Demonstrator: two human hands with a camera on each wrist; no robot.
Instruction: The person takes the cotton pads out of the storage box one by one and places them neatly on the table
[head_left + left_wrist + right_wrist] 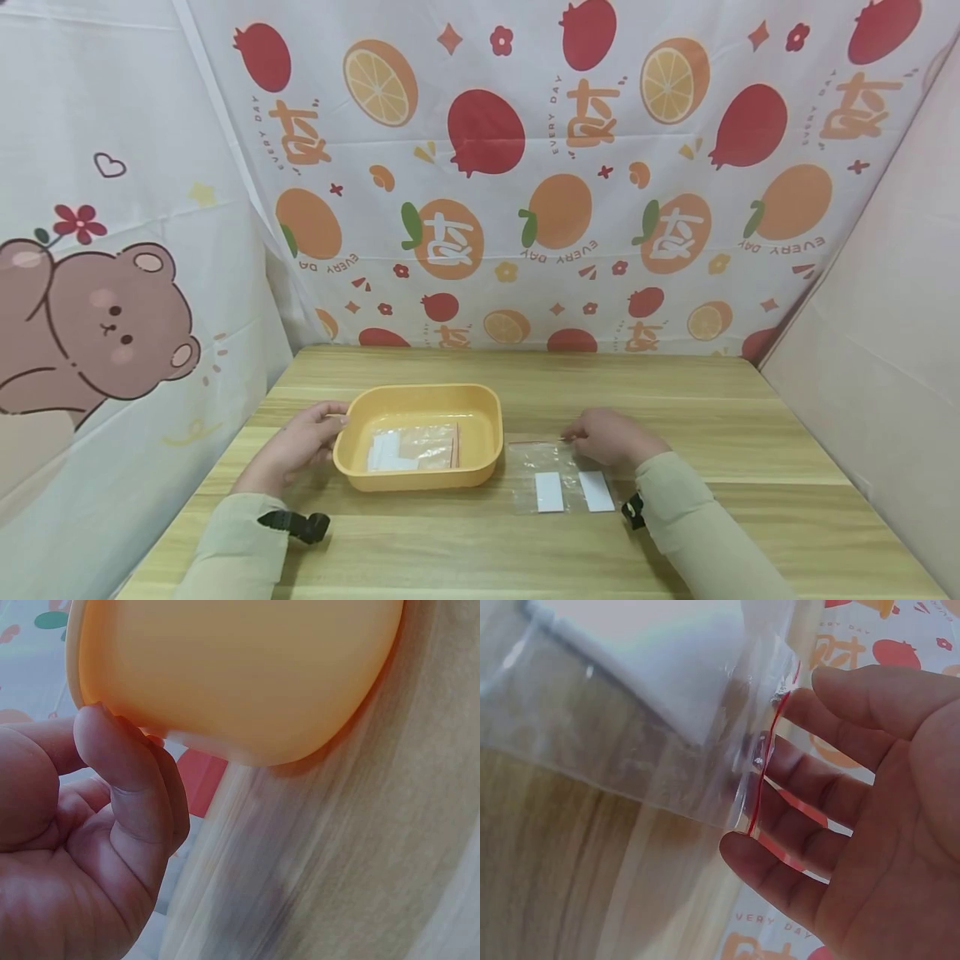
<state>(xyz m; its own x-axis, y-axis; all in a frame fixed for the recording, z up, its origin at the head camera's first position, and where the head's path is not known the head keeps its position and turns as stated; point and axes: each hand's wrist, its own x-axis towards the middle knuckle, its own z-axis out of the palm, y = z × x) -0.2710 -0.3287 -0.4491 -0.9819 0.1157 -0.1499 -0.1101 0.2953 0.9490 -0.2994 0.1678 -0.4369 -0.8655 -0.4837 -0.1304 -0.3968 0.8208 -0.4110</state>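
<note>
A person in pale sleeves (240,542), black straps (288,523) at both wrists, works at a table as I look on, the left hand (306,442) pinching the rim of a smooth yellow tray (416,480) between thumb and fingers. The tray, a rounded rectangle with low, flared walls, sits left of centre and holds clear, crinkled plastic packaging (433,446) with white pieces and red strips. Just beside it, the right hand (611,437) has its fingers slightly parted at the red-lined edge of a thin clear zip bag (528,467), fingertips touching the film and the thumb standing apart. The bag lies flat and glossy on the table, two crisp white rectangles (550,492) showing in it; whether this is one bag or two overlapping, I cannot tell. Below runs a tabletop (750,517) of light, streaked wood grain. Creased white cloth (517,200) printed with oranges, red fruit and "EVERY DAY" hangs behind, flanked by a bear-print sheet (112,321) at left and a plain pale one (870,350) at right.
</note>
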